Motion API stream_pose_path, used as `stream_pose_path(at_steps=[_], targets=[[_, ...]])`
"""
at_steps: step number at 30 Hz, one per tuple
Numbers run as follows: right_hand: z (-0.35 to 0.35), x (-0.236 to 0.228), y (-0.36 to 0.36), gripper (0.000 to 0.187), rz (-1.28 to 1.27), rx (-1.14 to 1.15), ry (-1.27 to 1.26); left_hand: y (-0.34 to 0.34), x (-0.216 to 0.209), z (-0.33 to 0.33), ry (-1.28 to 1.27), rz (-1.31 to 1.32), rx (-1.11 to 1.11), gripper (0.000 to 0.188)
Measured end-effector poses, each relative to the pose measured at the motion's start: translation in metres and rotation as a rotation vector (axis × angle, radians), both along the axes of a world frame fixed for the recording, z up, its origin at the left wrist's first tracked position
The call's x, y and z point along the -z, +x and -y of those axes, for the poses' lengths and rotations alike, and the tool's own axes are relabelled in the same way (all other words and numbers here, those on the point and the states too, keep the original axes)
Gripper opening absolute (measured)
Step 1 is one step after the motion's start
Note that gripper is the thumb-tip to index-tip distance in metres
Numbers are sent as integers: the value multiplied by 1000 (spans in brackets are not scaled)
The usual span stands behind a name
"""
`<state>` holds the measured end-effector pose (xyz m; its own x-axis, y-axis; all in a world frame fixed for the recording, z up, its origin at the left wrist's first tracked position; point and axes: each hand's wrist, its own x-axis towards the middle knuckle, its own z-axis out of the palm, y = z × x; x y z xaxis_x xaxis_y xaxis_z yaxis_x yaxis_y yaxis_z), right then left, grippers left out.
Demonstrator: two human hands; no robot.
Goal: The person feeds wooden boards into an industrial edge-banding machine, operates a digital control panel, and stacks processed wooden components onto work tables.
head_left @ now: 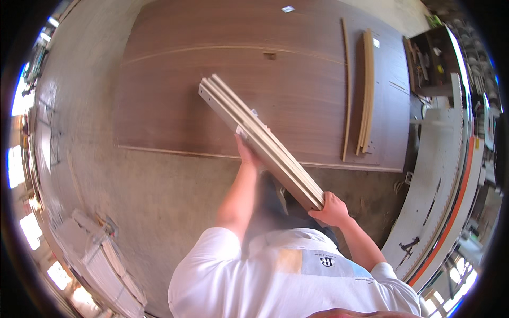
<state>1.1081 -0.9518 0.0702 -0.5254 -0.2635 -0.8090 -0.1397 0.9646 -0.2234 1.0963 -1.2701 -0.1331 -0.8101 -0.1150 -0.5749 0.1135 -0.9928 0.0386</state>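
Both of my hands hold a bundle of long, narrow wooden boards, pale along their edges and stacked face to face. It slants from the upper left down to the lower right, in front of my body. My left hand grips the bundle from below near its middle, with part of the fingers hidden behind it. At the lower right end, my right hand is closed round the boards. Beyond the bundle lies a wide stack of dark brown wood-grain panels.
On the panels' right side lie a thin strip and a narrow stack of boards. A long machine table with an orange stripe runs along the right. More stacked panels stand at lower left on the concrete floor.
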Motion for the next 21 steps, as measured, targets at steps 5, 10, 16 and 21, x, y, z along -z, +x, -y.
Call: stream_pose_path(at_steps=[5,10,16,21], targets=[[-105,-36,52,75,-163,114,39,7,4,-112,-95,190,82,81],[-248,-33,124,76,-133,273,-30,29,-29,-238,-286,189,239,79],[-419,24,192,53,-231,483,-156,23,-86,-401,-149,129,351,81],[-543,-13,165,77,-255,568,-359,5,-124,-510,-294,106,426,87]])
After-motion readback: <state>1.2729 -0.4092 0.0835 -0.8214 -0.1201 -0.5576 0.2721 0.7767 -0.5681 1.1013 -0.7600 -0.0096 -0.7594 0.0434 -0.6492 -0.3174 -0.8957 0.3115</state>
